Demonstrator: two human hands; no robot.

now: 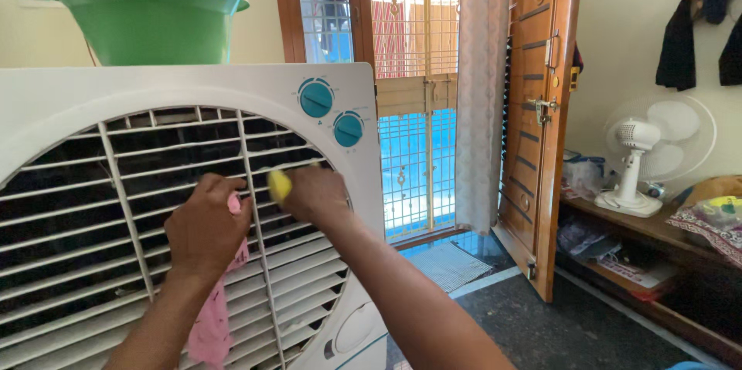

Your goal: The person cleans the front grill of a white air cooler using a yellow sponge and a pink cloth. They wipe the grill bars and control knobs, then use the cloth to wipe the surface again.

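head view: left hand (205,225) grips a pink cloth (215,316) against the white cooler grille (116,208); right hand (315,194) holds a small yellow object (279,184) there. best to wipe along each slat, pressing lightly.

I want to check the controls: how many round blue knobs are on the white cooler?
2. One knob sits near the cooler's top right corner; the other knob is just below and right of it. None seems hidden.
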